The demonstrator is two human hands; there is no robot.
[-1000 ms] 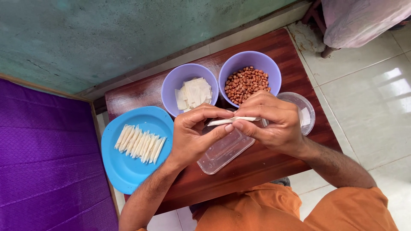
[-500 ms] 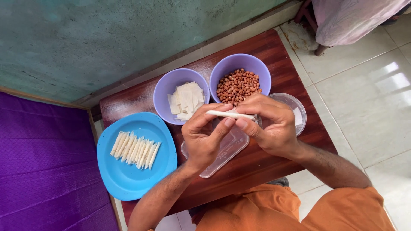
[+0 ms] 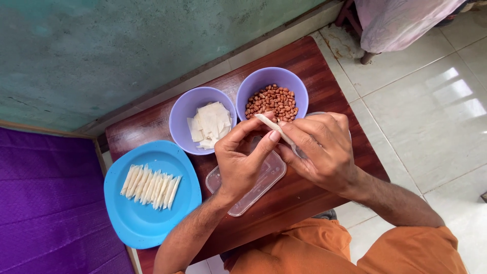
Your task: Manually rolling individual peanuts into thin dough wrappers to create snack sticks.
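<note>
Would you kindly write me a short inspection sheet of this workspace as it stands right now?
Surface: low dark wooden table, glossy, against a green wall.
Job's things: thin white roll pinched between both hands; blue plate with a row of finished rolls; purple bowl of white wrappers; purple bowl of peanuts.
Clutter: clear plastic container under the hands.
Grippers: left hand and right hand, both on the roll.
Cables: nothing seen.
Surroundings: purple mat, white tiled floor.

blue plate [image 3: 137, 223], purple bowls [image 3: 183, 112], purple quilted mat [image 3: 45, 203]
</note>
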